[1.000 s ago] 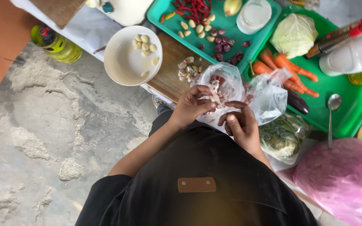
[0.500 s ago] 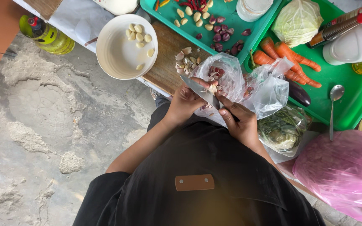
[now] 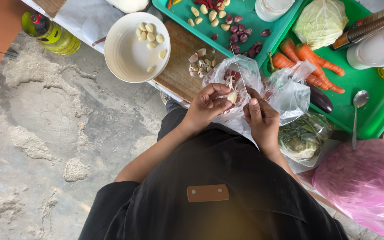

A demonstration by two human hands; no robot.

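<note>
My left hand (image 3: 207, 106) pinches a pale garlic clove (image 3: 232, 96) between thumb and fingers, over an open clear plastic bag (image 3: 245, 78) holding peels. My right hand (image 3: 261, 119) grips a knife (image 3: 240, 73), seen edge-on as a thin line with its blade pointing away from me, right beside the clove. A small heap of unpeeled cloves (image 3: 199, 63) lies on the wooden cutting board (image 3: 178, 66). To the left, a white bowl (image 3: 130, 58) holds several peeled cloves (image 3: 148, 35).
A teal tray (image 3: 263, 42) carries garlic, shallots and red chillies. A green tray (image 3: 370, 102) holds cabbage (image 3: 320, 22), carrots (image 3: 307, 60), an eggplant, a spoon (image 3: 356, 115) and bottles. A pink bag (image 3: 365, 186) sits at right, a bag of greens (image 3: 301, 140) beside me. Concrete floor at left.
The knife turned from lying flat across my hands to edge-on, pointing away. My left fingers have turned the clove up into view, and my right thumb rose beside it.
</note>
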